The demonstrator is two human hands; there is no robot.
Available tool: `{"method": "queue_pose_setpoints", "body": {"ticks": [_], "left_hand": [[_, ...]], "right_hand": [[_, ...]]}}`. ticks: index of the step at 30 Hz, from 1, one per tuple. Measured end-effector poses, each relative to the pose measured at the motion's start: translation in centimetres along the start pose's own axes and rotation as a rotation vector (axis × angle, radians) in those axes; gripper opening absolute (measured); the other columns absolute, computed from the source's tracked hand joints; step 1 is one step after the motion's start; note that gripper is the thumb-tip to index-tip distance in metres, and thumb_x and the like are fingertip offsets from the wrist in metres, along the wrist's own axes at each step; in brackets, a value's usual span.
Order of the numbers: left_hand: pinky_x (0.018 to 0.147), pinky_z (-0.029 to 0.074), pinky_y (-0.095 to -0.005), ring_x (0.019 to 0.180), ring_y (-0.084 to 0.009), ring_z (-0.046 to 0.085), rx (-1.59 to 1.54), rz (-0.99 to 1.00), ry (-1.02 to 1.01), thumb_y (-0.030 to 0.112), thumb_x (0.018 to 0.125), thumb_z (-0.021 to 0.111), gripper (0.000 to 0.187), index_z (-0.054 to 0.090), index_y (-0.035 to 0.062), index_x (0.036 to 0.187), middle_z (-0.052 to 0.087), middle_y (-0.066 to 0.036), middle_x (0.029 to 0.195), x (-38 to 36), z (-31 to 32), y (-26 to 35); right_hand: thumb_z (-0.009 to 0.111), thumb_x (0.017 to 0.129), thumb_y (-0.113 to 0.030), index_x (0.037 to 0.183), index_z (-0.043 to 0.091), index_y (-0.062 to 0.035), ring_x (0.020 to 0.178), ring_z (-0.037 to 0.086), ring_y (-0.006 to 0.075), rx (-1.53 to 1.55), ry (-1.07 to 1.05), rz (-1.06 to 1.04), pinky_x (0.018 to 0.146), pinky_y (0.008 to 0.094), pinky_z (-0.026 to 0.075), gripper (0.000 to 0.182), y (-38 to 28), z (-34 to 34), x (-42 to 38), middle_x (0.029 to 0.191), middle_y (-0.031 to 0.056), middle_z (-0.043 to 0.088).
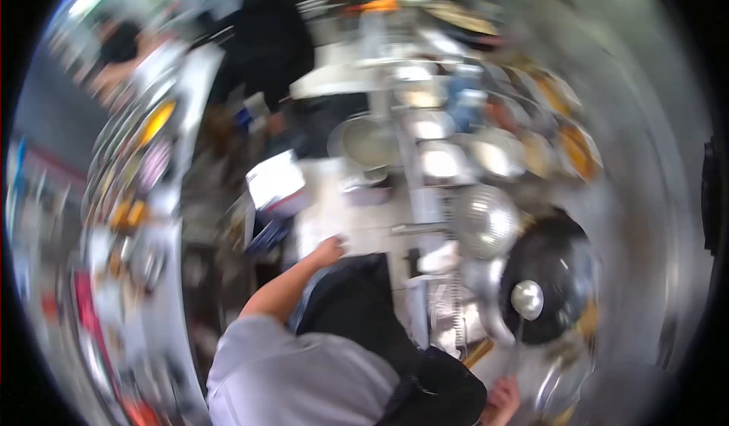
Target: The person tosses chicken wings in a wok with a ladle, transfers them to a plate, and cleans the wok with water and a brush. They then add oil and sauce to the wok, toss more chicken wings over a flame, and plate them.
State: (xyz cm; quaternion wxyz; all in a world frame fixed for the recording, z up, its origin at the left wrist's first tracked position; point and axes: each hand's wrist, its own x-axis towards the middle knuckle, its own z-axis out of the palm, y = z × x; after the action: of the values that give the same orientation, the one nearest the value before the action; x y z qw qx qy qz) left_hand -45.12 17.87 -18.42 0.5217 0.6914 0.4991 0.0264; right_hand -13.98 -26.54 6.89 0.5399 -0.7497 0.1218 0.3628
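At the lower right, my right hand (pixel 500 400) is closed round the long handle of a metal ladle (pixel 527 300). The ladle's bowl lies over a large black wok (pixel 560 274), overlapping its near-left part in this view. Away from the cooking line, my left hand (pixel 329 250) hangs out over the floor past my dark apron (pixel 349 293). It looks rounded with the fingers curled in, and motion blur hides what it holds, if anything. Near the wok's far-left edge sits a perforated metal strainer (pixel 487 221), its handle pointing left.
Beyond the strainer stand several metal containers (pixel 443 160) and a pot (pixel 364 143). A white box (pixel 276 183) is ahead of my left hand. On the left runs a counter (pixel 194 115) with plates. Another person in dark clothing (pixel 266 39) stands at the far end.
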Motion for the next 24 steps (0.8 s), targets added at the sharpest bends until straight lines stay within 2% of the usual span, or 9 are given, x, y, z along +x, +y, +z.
{"method": "queue_pose_setpoints", "body": {"ticks": [4, 6, 12, 14, 17, 18, 20, 23, 24], "left_hand": [[0.087, 0.051, -0.0409, 0.097, -0.0340, 0.065, -0.031, 0.237, 0.064, 0.024, 0.086, 0.061, 0.040, 0.060, -0.0015, 0.118, 0.067, -0.021, 0.105, -7.8, 0.8, -0.7], [0.086, 0.051, -0.0402, 0.097, -0.0337, 0.065, -0.014, 0.183, 0.195, 0.022, 0.088, 0.060, 0.036, 0.062, -0.0001, 0.116, 0.067, -0.020, 0.105, -12.1, -2.2, -0.8], [0.069, 0.052, -0.0344, 0.074, -0.0211, 0.064, -0.118, -0.012, 1.395, 0.016, 0.092, 0.059, 0.016, 0.063, 0.0025, 0.100, 0.065, -0.011, 0.086, -22.1, -12.3, -8.7], [0.075, 0.050, -0.0391, 0.081, -0.0247, 0.062, -0.602, -0.170, 1.650, 0.018, 0.091, 0.059, 0.016, 0.056, 0.0018, 0.089, 0.062, -0.012, 0.084, -25.0, -17.5, -12.2], [0.050, 0.046, -0.0316, 0.054, -0.0164, 0.055, -0.680, -0.275, 2.042, 0.023, 0.092, 0.060, 0.024, 0.050, 0.0018, 0.091, 0.058, -0.007, 0.069, -31.5, -25.7, -17.5], [0.046, 0.045, -0.0299, 0.050, -0.0156, 0.054, -0.484, -0.256, 2.196, 0.025, 0.092, 0.061, 0.027, 0.049, 0.0011, 0.093, 0.057, -0.007, 0.067, -31.8, -27.1, -22.3], [0.043, 0.045, -0.0327, 0.047, -0.0184, 0.055, -0.748, -0.353, 1.952, 0.029, 0.091, 0.065, 0.036, 0.047, -0.0025, 0.091, 0.058, -0.010, 0.068, -34.8, -29.6, -16.9], [0.045, 0.055, -0.0372, 0.053, -0.0243, 0.063, -0.992, -0.534, 1.748, 0.024, 0.087, 0.070, 0.039, 0.047, -0.0074, 0.088, 0.063, -0.019, 0.077, -33.5, -33.3, -23.0], [0.048, 0.058, -0.0390, 0.055, -0.0272, 0.066, -1.017, -0.646, 1.727, 0.021, 0.086, 0.072, 0.039, 0.049, -0.0103, 0.089, 0.065, -0.021, 0.080, -32.5, -34.2, -23.7]], "right_hand": [[0.056, 0.092, -0.017, 0.154, 0.022, -0.0107, 0.054, 0.046, 0.0123, 0.195, -0.084, -0.128, 0.044, 0.0278, 0.037, 0.071, 2.6, -2.4, 9.1, 0.067, 0.0027, 0.046], [0.052, 0.095, -0.017, 0.143, 0.037, -0.0128, 0.059, 0.049, 0.0131, -0.435, 0.143, -0.495, 0.046, 0.0273, 0.039, 0.051, 5.7, 1.2, 11.7, 0.068, 0.0042, 0.047], [0.060, 0.092, -0.020, 0.132, 0.051, -0.0057, 0.077, 0.057, 0.0224, -0.577, 0.207, -0.547, 0.065, 0.0346, 0.046, 0.044, 1.4, -6.0, 14.0, 0.092, 0.0159, 0.058], [0.063, 0.091, -0.021, 0.129, 0.055, -0.0034, 0.083, 0.060, 0.0255, -0.676, 0.249, -0.517, 0.072, 0.0371, 0.049, 0.043, 2.2, -6.1, 15.3, 0.100, 0.0198, 0.061], [0.066, 0.090, -0.022, 0.126, 0.060, -0.0010, 0.089, 0.062, 0.0286, -0.764, 0.268, -0.493, 0.078, 0.0396, 0.052, 0.042, 2.3, -5.5, 16.6, 0.108, 0.0237, 0.065], [0.063, 0.091, -0.019, 0.121, 0.060, 0.0013, 0.082, 0.062, 0.0265, -0.611, -0.028, -0.773, 0.074, 0.0387, 0.052, 0.037, 0.8, -5.5, 14.1, 0.100, 0.0214, 0.064], [0.057, 0.093, -0.015, 0.113, 0.061, 0.0059, 0.068, 0.060, 0.0224, -0.240, -0.639, -1.264, 0.065, 0.0369, 0.052, 0.029, -1.6, -4.3, 8.9, 0.085, 0.0169, 0.063], [0.057, 0.095, -0.034, 0.087, 0.047, -0.0099, 0.049, 0.042, 0.0133, 0.105, -0.366, -0.164, 0.044, 0.0322, 0.037, 0.027, -1.6, -6.9, 15.3, 0.061, 0.0029, 0.044], [0.057, 0.095, -0.040, 0.078, 0.042, -0.0152, 0.043, 0.036, 0.0103, 0.294, -0.565, 0.165, 0.037, 0.0307, 0.032, 0.034, -1.2, -10.0, 21.1, 0.053, -0.0018, 0.038]]}}
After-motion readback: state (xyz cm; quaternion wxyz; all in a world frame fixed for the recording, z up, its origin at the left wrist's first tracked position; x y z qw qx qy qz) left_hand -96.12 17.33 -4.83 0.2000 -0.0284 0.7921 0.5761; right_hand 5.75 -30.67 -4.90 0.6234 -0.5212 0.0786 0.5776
